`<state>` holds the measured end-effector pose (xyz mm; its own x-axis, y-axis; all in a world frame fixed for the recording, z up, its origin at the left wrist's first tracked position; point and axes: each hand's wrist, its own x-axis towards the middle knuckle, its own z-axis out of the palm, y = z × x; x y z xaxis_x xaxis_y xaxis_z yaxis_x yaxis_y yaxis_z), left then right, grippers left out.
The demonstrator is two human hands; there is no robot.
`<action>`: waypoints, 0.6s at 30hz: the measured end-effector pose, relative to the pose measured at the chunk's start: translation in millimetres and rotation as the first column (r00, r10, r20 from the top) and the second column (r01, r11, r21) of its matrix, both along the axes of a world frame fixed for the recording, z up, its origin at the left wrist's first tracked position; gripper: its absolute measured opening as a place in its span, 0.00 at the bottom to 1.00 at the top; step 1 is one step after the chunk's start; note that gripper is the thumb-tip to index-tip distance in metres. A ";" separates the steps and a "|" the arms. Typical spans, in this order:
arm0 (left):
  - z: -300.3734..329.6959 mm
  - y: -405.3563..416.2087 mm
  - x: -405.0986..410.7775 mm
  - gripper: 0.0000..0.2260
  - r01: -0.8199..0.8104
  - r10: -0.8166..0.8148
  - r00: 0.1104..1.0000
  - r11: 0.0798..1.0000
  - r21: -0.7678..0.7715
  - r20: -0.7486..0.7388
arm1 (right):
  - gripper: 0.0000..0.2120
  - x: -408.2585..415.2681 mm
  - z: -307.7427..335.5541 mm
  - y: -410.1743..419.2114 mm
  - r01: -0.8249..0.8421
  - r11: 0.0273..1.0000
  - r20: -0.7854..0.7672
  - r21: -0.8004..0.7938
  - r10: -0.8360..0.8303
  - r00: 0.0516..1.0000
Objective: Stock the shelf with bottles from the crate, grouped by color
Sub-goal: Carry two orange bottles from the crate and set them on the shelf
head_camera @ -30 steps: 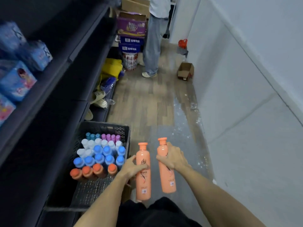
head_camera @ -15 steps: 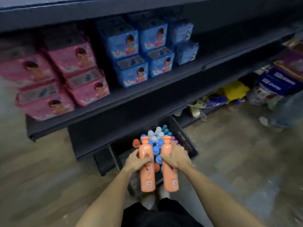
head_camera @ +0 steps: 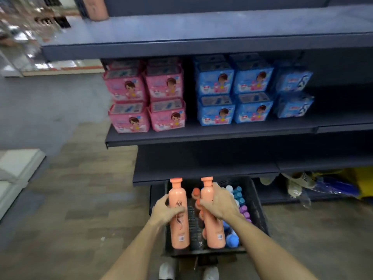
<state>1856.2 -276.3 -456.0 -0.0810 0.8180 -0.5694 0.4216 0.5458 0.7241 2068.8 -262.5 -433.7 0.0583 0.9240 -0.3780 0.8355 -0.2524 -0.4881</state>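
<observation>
Dark grey steel is now filling the view: the shelf is facing the person squarely, where a second ago it was running along the left edge and the aisle floor was taking up the middle. The turn is bringing the top board into sight, and near its left end, toward the back, a peach-coloured bottle appears to be standing already, though blur is hiding much of it. That is suggesting where the orange group is going.

On the board below, pink packs are sitting at the left end and blue packs just beside them toward the middle. The lower boards are looking bare along their front edges.

The black crate is sitting on the floor against the shelf's foot, directly under the hands now instead of off to the left. Blue, white, purple and orange caps are showing inside it, so plenty of stock is waiting.

The left hand is gripping the left orange bottle round its middle, and the right hand is gripping the right orange bottle the same way. Both are being held upright, near each other, over the crate's near edge, not yet on any board. The lift to the top board is probably coming next.
</observation>
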 end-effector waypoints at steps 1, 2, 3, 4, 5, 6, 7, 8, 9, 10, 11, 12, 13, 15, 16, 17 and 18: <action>7.6 2.7 0.9 0.15 -0.006 0.006 1.000 1.000 0.029 -0.006 | 0.26 -2.0 5.5 7.1 -0.015 1.000 -0.006 0.021 0.015 1.000; 16.9 8.4 1.5 0.14 -0.005 0.005 1.000 0.998 0.067 -0.014 | 0.27 -5.7 16.5 16.0 -0.018 0.999 0.000 0.035 0.018 1.000; 28.2 16.6 1.5 0.15 -0.001 0.003 1.000 0.994 0.110 -0.017 | 0.27 -8.4 28.5 26.0 -0.029 0.996 0.003 0.079 0.029 1.000; 40.6 26.4 0.6 0.15 0.001 0.002 1.000 0.987 0.158 -0.017 | 0.27 -11.5 43.4 36.4 -0.037 0.993 0.009 0.116 0.036 0.999; 55.0 37.2 -0.8 0.16 0.002 0.002 1.000 0.978 0.206 -0.017 | 0.27 -14.5 58.3 47.0 -0.058 0.985 0.017 0.165 0.056 0.998; 71.3 48.6 -3.1 0.16 0.010 -0.002 1.000 0.968 0.252 -0.029 | 0.27 -18.0 75.5 56.6 -0.067 0.977 0.013 0.203 0.066 0.998; 86.9 59.5 -6.2 0.17 0.021 -0.008 0.999 0.954 0.300 -0.046 | 0.27 -19.8 89.9 66.4 -0.075 0.964 -0.001 0.254 0.078 0.997; 101.5 71.4 -10.5 0.18 0.027 -0.007 0.998 0.938 0.345 -0.058 | 0.26 -21.9 106.7 75.7 -0.070 0.953 -0.024 0.294 0.080 0.997; 117.7 81.3 -13.9 0.19 0.030 -0.007 0.998 0.920 0.390 -0.061 | 0.24 -23.2 122.1 85.1 -0.065 0.938 -0.050 0.342 0.087 0.995; 134.7 90.9 -17.9 0.22 0.030 -0.002 0.998 0.903 0.430 -0.066 | 0.23 -24.7 139.7 93.5 -0.060 0.920 -0.066 0.388 0.092 0.994; 153.2 99.1 -21.5 0.23 0.035 -0.001 0.997 0.882 0.471 -0.072 | 0.23 -25.6 156.8 102.5 -0.063 0.893 -0.067 0.447 0.103 0.992; 173.4 107.5 -24.9 0.24 0.042 0.003 0.996 0.858 0.512 -0.085 | 0.23 -26.5 176.0 110.7 -0.065 0.864 -0.059 0.500 0.108 0.992; 193.9 115.8 -28.3 0.24 0.052 0.004 0.995 0.828 0.558 -0.098 | 0.23 -27.0 194.7 119.1 -0.067 0.833 -0.046 0.549 0.110 0.993; 235.0 131.1 -34.9 0.26 0.074 -0.002 0.994 0.769 0.635 -0.113 | 0.24 -28.0 232.2 133.6 -0.072 0.780 -0.025 0.622 0.112 0.993; 255.2 137.5 -37.4 0.26 0.083 -0.007 0.993 0.742 0.665 -0.117 | 0.24 -28.6 250.5 139.2 -0.075 0.754 -0.016 0.652 0.113 0.993; 274.9 142.8 -39.3 0.27 0.098 -0.015 0.992 0.711 0.697 -0.124 | 0.25 -29.2 268.1 144.2 -0.076 0.727 -0.009 0.683 0.113 0.994; 293.4 147.7 -41.1 0.27 0.109 -0.017 0.991 0.685 0.720 -0.134 | 0.25 -30.2 284.9 149.0 -0.074 0.701 -0.006 0.709 0.111 0.994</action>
